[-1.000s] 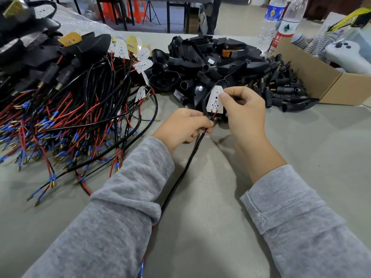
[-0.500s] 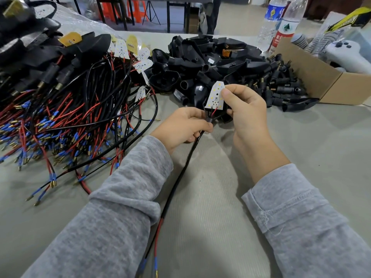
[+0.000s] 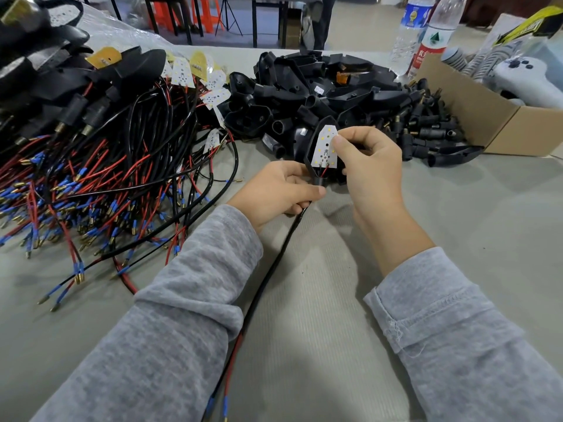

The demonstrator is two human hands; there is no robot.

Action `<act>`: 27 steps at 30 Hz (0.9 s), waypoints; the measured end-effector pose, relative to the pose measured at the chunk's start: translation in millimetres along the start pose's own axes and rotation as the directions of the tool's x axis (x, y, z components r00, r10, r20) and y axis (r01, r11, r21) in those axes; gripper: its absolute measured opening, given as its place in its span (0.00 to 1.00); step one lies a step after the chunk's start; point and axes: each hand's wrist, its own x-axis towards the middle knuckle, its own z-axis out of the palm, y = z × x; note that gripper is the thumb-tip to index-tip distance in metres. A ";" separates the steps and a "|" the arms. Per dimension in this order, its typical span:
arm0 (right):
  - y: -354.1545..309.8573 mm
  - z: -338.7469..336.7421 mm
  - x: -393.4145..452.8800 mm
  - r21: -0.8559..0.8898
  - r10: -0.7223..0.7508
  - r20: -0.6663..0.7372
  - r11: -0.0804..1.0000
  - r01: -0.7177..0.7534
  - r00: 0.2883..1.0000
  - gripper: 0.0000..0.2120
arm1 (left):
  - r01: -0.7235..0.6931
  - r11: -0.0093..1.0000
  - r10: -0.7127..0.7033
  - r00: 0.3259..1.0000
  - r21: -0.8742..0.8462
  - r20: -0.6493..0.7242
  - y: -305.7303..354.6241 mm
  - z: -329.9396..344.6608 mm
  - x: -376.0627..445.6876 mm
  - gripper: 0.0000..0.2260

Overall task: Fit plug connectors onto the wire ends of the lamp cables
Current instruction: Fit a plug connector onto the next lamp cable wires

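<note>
Pinching is the word for both grips right now. The right hand (image 3: 370, 166) has its thumb and fingers closed on the small white LED board with the yellow dots (image 3: 324, 146), holding it upright against the open face of a black plastic lamp housing (image 3: 310, 153). The left hand (image 3: 274, 190) is curled round the black sheathed cable (image 3: 268, 278) right where it comes out of the housing's neck, thumb on top. Thin red and black wires run from the board's bottom edge down into that neck.

That cable trails back toward the person between the two grey sleeves and splits into a red lead and a black lead with blue-sleeved ends (image 3: 217, 405) near the bottom edge, lying on the grey cloth-covered desk (image 3: 320, 345).

Further out: a big tangle of red and black cables with blue sleeves and brass tips (image 3: 91, 190) on the left, a heap of empty black housings and plug connectors (image 3: 335, 89) behind the hands, a cardboard box (image 3: 475, 117) on the right, and two clear water bottles (image 3: 423, 28) behind it.
</note>
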 end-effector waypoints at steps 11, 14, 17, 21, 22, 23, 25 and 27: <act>1.6 4.0 -4.0 0.041 -0.017 0.056 0.999 0.015 0.998 0.07 | -0.057 0.998 0.057 0.998 0.004 0.018 -2.9 -0.3 0.6 0.08; 2.4 5.4 -3.7 0.006 -0.038 0.031 0.999 0.037 0.999 0.07 | -0.069 0.997 0.068 0.998 0.018 0.018 -4.0 -1.6 0.9 0.08; 2.8 6.5 -4.0 -0.064 -0.085 0.012 0.994 0.085 0.996 0.05 | -0.079 0.996 0.078 0.997 0.035 0.021 -4.3 -1.2 0.6 0.08; 4.1 6.8 -3.6 -0.164 -0.124 -0.027 0.979 0.118 0.992 0.04 | -0.085 0.996 0.084 0.996 0.039 0.020 -4.8 -0.1 1.2 0.09; 4.2 6.7 -4.0 -0.189 -0.140 -0.036 0.973 0.131 0.990 0.06 | -0.083 0.996 0.082 0.996 0.034 0.023 -5.0 0.1 1.5 0.09; 4.2 6.7 -4.5 -0.210 -0.160 -0.037 0.966 0.149 0.986 0.08 | -0.077 0.997 0.077 0.997 0.027 0.026 -5.4 0.2 2.0 0.09; 4.2 6.5 -6.3 -0.254 -0.215 -0.018 0.946 0.204 0.976 0.09 | -0.065 0.998 0.065 0.998 0.005 0.025 -5.7 0.3 2.8 0.08; 4.4 6.1 -7.6 -0.297 -0.271 0.020 0.918 0.264 0.962 0.08 | -0.053 0.999 0.053 0.998 -0.006 0.023 -5.4 0.8 3.0 0.07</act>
